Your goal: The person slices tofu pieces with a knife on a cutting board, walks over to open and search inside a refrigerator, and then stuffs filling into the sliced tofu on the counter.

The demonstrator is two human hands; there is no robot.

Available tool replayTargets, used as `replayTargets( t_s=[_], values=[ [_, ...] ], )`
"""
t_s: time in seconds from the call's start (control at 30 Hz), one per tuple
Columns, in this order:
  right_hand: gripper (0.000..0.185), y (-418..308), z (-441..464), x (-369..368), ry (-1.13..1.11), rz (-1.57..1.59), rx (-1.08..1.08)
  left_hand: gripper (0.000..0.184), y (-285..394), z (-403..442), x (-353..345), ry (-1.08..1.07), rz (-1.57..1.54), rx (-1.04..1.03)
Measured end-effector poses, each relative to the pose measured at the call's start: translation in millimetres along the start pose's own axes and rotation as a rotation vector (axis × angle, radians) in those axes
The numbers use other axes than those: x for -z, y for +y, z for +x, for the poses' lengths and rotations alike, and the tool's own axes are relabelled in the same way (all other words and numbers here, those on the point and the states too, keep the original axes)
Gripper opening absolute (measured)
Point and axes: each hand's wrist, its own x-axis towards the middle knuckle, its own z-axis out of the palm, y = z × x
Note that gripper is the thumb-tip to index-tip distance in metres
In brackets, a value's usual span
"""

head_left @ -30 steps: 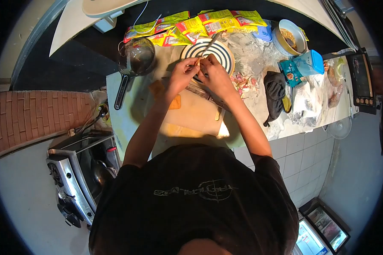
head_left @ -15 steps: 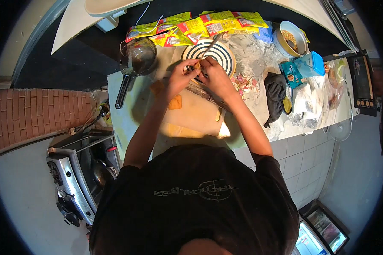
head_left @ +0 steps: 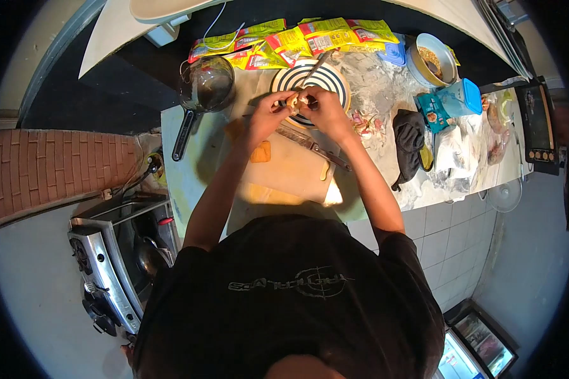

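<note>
My left hand [head_left: 271, 116] pinches a small golden-brown piece that looks like fried tofu [head_left: 292, 101], its pale inside showing. My right hand [head_left: 324, 111] has its fingertips pressed together at the piece's right side, with a whitish bit between them. Both hands are above the near edge of a blue-and-white ringed plate [head_left: 342, 88], where a utensil lies. Beneath them, a knife [head_left: 325, 153] rests across the cutting board [head_left: 291, 170]. Another fried tofu cube [head_left: 261, 151] sits on the board near my left forearm, and a browner one is partly covered by that arm.
A dark pan [head_left: 207, 85] stands at the left. Yellow-and-red packets [head_left: 322, 39] line the back. On the right are reddish peelings [head_left: 368, 124], a black cloth [head_left: 409, 145], a bowl of crumbly food [head_left: 447, 58], a blue tub [head_left: 461, 98] and plastic bags [head_left: 458, 148].
My hands have drawn slightly apart, and the pale inside of the tofu piece shows more. My right hand has shifted right, uncovering more of the knife.
</note>
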Motion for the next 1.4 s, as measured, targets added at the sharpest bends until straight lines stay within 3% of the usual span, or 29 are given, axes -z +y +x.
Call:
replayTargets(
  t_s=[0.13,0.2,0.27,0.33,0.43,0.53,0.67,0.9,1.07,1.17,1.4],
  values=[
    [0.016,23,4,2,0.032,0.304,-0.168,0.036,-6,0,6,-0.004,0.038,-0.017],
    [0.015,28,5,8,0.066,0.307,-0.135,0.036,-10,0,9,0.008,0.036,-0.012],
    [0.021,18,4,20,0.085,0.014,-0.21,0.037,-22,5,12,0.033,-0.015,-0.024],
    [0.024,7,0,24,0.086,-0.018,-0.235,0.037,-30,7,14,0.029,-0.048,-0.017],
    [0.029,-1,-7,21,0.066,-0.294,0.03,0.038,-34,8,13,0.06,-0.073,-0.006],
    [0.028,-16,-11,9,0.12,-0.205,0.125,0.039,-25,3,11,0.086,-0.024,0.012],
    [0.025,-19,-15,-12,0.112,-0.285,0.12,0.04,-14,-2,4,0.062,-0.047,0.005],
    [0.037,-35,-17,-23,0.14,-0.413,0.212,0.039,-3,-8,0,0.082,-0.054,0.048],
    [0.035,-32,-16,-30,0.144,-0.395,0.294,0.039,3,-9,-5,0.245,0.164,0.03],
    [0.034,-28,-15,-31,0.118,-0.405,0.342,0.039,13,-11,-6,0.226,0.142,0.038],
    [0.033,-29,-16,-33,0.157,-0.487,0.235,0.036,2,-8,-6,0.254,0.157,-0.013]
  ],
)
